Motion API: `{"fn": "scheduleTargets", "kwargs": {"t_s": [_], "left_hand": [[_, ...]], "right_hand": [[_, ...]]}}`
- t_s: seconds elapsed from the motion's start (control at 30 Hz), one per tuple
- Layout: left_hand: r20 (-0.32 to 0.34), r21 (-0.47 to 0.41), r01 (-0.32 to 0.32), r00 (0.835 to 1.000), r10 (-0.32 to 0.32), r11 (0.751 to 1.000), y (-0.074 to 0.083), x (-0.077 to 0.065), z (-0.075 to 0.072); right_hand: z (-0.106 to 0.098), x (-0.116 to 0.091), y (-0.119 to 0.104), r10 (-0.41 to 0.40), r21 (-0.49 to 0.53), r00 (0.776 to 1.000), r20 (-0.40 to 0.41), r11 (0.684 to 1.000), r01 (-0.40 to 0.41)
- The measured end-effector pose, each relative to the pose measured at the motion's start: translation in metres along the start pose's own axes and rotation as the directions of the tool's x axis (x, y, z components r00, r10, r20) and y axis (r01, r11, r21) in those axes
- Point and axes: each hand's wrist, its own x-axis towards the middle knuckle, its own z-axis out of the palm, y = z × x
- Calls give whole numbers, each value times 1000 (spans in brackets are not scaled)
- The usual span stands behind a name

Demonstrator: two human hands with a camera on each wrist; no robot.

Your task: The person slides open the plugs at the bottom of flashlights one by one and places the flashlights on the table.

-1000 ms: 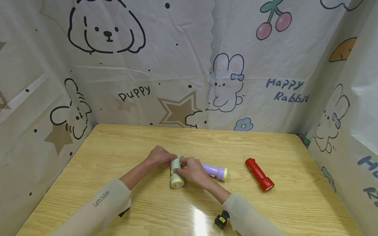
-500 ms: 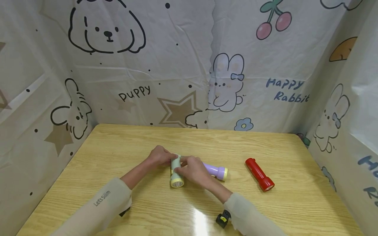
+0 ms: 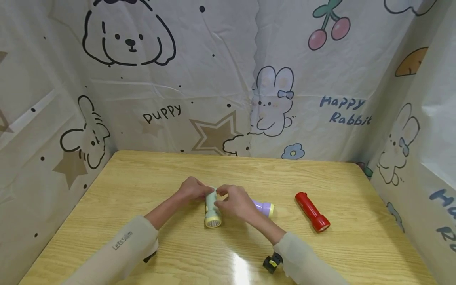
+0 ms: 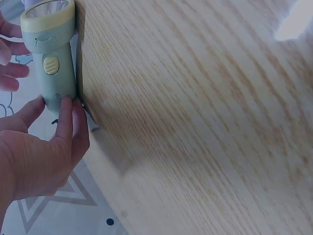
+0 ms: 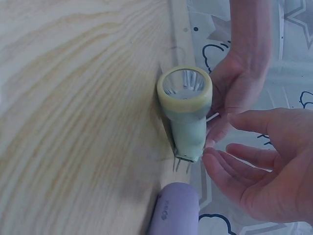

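A pale green flashlight [image 3: 211, 209] with a cream-yellow rim lies on the table, its lens toward me. My left hand [image 3: 193, 188] pinches its tail end between thumb and fingers, as the left wrist view of the flashlight [image 4: 55, 73] shows. Thin metal prongs [image 5: 182, 164] stick out of that tail in the right wrist view. Just right of it, my right hand [image 3: 235, 202] has its thumb and fingers spread apart, holding nothing; whether a fingertip touches the tail I cannot tell. Behind this hand lies a purple flashlight [image 3: 264, 208], partly hidden.
A red flashlight [image 3: 312, 212] lies farther right on the wooden table [image 3: 142, 170]. Printed cloth [image 3: 160, 87] hangs along the back and sides of the table. A black wrist device [image 3: 272, 263] sits under the right sleeve.
My right hand has drawn slightly right, away from the green flashlight, and its thumb has come off the body. It covers more of the purple flashlight. The left hand stays in place.
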Motion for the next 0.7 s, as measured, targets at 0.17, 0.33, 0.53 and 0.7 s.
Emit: {"fn": "scheduleTargets", "kwargs": {"t_s": [0.17,0.33,0.53,0.7], "left_hand": [[-6,15,-16,1000,16,1000,-1,3,0],[-8,35,-18,1000,18,999,-3,6,0],[-7,25,-9,1000,9,1000,-5,5,1],[-5,17,-15,1000,15,1000,-4,4,1]], "right_hand": [[-8,-1,0,-13,-3,1000,23,1000,13],[-14,-3,4,-15,-35,999,44,999,17],[-20,-7,9,-5,-56,998,70,998,9],[-27,-10,11,21,-63,998,60,998,-17]]}}
